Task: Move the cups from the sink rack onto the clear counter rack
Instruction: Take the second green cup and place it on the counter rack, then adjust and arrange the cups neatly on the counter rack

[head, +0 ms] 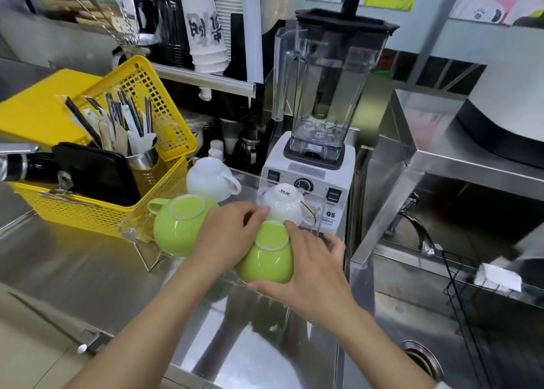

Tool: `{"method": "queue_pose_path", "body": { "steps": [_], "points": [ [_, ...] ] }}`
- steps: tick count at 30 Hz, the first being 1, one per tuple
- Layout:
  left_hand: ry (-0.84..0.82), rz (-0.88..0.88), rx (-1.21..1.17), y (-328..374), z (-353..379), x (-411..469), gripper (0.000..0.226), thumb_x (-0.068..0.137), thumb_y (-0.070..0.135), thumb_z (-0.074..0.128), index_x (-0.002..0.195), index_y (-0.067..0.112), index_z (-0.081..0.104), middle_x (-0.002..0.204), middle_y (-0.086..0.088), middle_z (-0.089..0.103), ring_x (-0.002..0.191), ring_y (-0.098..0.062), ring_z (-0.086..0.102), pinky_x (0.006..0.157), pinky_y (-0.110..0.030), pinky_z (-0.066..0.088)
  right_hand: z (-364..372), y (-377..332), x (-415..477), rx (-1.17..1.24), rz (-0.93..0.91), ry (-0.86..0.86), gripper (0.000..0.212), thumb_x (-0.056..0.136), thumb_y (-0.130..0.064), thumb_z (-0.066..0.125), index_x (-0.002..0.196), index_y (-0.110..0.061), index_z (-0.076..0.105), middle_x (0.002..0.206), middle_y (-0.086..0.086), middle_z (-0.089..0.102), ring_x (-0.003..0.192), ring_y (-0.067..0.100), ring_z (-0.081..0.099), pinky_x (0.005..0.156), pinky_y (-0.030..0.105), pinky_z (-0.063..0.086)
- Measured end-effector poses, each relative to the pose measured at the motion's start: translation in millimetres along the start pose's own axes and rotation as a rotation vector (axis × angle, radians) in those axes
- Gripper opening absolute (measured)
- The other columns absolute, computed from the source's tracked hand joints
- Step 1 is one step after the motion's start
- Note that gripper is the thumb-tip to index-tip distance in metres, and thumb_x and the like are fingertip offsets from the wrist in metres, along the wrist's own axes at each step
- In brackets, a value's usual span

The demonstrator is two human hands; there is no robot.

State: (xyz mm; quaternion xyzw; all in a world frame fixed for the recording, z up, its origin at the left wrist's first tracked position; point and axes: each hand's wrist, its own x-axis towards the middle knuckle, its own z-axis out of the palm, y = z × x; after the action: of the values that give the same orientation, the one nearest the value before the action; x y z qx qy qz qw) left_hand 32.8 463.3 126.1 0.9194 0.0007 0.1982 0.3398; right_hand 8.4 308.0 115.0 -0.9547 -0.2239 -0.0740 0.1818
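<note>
The clear counter rack (131, 226) stands on the steel counter and bears several upside-down cups. A green cup (176, 226) sits at its left and a white cup (210, 178) at the back. A second white cup (284, 203) with a gold handle sits at the right. In front of it is a second green cup (269, 259), gripped on both sides. My left hand (226, 237) holds its left side, fingertips touching the gold-handled cup. My right hand (312, 273) wraps its right side and front. The black wire sink rack (459, 294) at the right shows no cups.
A yellow perforated basket (97, 212) with a utensil holder and a black tray stands left of the clear rack. A blender (321, 123) rises right behind the cups. To the right lies the sink with its faucet (418, 229) and drain (424, 359), under a steel shelf.
</note>
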Motion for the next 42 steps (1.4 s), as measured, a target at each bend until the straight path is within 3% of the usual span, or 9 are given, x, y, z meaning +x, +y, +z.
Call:
{"method": "queue_pose_path", "body": {
  "steps": [5, 16, 24, 26, 30, 33, 34, 39, 42],
  "points": [
    [-0.011, 0.040, 0.016, 1, 2, 0, 0.036, 0.089, 0.041, 0.048, 0.076, 0.011, 0.063, 0.072, -0.003, 0.064, 0.074, -0.028, 0.058, 0.071, -0.036, 0.039, 1, 0, 0, -0.022, 0.014, 0.003, 0.107, 0.051, -0.088, 0.039, 0.135, -0.023, 0.026, 0.123, -0.003, 0.053, 0.117, 0.017, 0.049, 0.103, 0.036, 0.009],
    [0.003, 0.049, 0.024, -1, 6, -1, 0.034, 0.092, 0.037, 0.045, 0.077, 0.010, 0.060, 0.072, -0.002, 0.057, 0.072, -0.027, 0.053, 0.069, -0.034, 0.032, 5, -1, -3, 0.029, 0.058, -0.018, 0.107, 0.053, -0.087, 0.030, 0.139, -0.027, 0.009, 0.130, -0.006, 0.039, 0.128, 0.012, 0.033, 0.103, 0.038, 0.001],
    [-0.011, 0.025, 0.137, 2, 4, -2, 0.034, 0.092, 0.040, 0.042, 0.084, 0.012, 0.059, 0.083, -0.007, 0.061, 0.081, -0.029, 0.056, 0.065, -0.037, 0.037, 6, 1, -4, 0.185, 0.063, -0.030, 0.118, 0.045, -0.085, 0.038, 0.142, -0.026, 0.005, 0.151, -0.005, 0.016, 0.142, 0.010, 0.002, 0.113, 0.039, 0.001],
    [0.019, 0.041, 0.143, 3, 0, -3, 0.031, 0.091, 0.039, 0.045, 0.087, 0.012, 0.060, 0.088, -0.009, 0.062, 0.087, -0.029, 0.055, 0.071, -0.039, 0.041, 2, 5, -4, 0.259, 0.035, 0.036, 0.110, 0.052, -0.082, 0.040, 0.142, -0.026, 0.012, 0.146, -0.008, 0.025, 0.139, 0.007, 0.014, 0.107, 0.028, 0.006],
    [0.097, 0.015, 0.112, 6, -15, -2, 0.023, 0.090, 0.033, 0.049, 0.094, 0.013, 0.061, 0.092, -0.008, 0.061, 0.091, -0.027, 0.054, 0.076, -0.036, 0.038, -11, 25, 5, 0.361, 0.070, 0.116, 0.069, 0.074, -0.064, 0.050, 0.131, -0.027, 0.039, 0.131, -0.010, 0.044, 0.129, 0.008, 0.033, 0.091, 0.016, 0.008],
    [0.083, 0.023, 0.106, 8, -28, 4, 0.024, 0.088, 0.032, 0.049, 0.094, 0.013, 0.062, 0.095, -0.006, 0.064, 0.094, -0.025, 0.055, 0.077, -0.034, 0.038, -17, 44, 14, 0.472, 0.125, 0.130, 0.035, 0.086, -0.040, 0.058, 0.117, -0.025, 0.055, 0.115, -0.011, 0.052, 0.118, 0.011, 0.046, 0.105, 0.035, 0.023],
    [0.081, 0.028, 0.102, 9, -32, 7, 0.026, 0.087, 0.033, 0.048, 0.095, 0.013, 0.063, 0.097, -0.004, 0.065, 0.095, -0.023, 0.056, 0.078, -0.033, 0.039, -18, 50, 17, 0.474, 0.126, 0.151, 0.029, 0.087, -0.034, 0.059, 0.114, -0.024, 0.059, 0.111, -0.011, 0.054, 0.114, 0.012, 0.049, 0.103, 0.041, 0.030],
    [0.002, 0.101, 0.116, 16, -37, 21, 0.029, 0.088, 0.028, 0.048, 0.109, 0.015, 0.062, 0.115, -0.002, 0.065, 0.109, -0.020, 0.054, 0.082, -0.023, 0.033, -20, 68, 41, 0.350, 0.167, 0.177, 0.018, 0.087, -0.026, 0.060, 0.100, -0.021, 0.071, 0.115, 0.000, 0.061, 0.117, 0.017, 0.047, 0.080, 0.022, 0.015],
    [-0.179, 0.204, 0.149, 15, -31, 35, 0.042, 0.082, 0.034, 0.044, 0.119, 0.018, 0.059, 0.124, 0.000, 0.062, 0.117, -0.020, 0.052, 0.093, -0.027, 0.035, -19, 67, 53, 0.301, 0.225, 0.122, 0.020, 0.086, -0.029, 0.060, 0.101, -0.022, 0.071, 0.122, 0.000, 0.058, 0.120, 0.017, 0.041, 0.089, 0.028, 0.015]
  ]
}}
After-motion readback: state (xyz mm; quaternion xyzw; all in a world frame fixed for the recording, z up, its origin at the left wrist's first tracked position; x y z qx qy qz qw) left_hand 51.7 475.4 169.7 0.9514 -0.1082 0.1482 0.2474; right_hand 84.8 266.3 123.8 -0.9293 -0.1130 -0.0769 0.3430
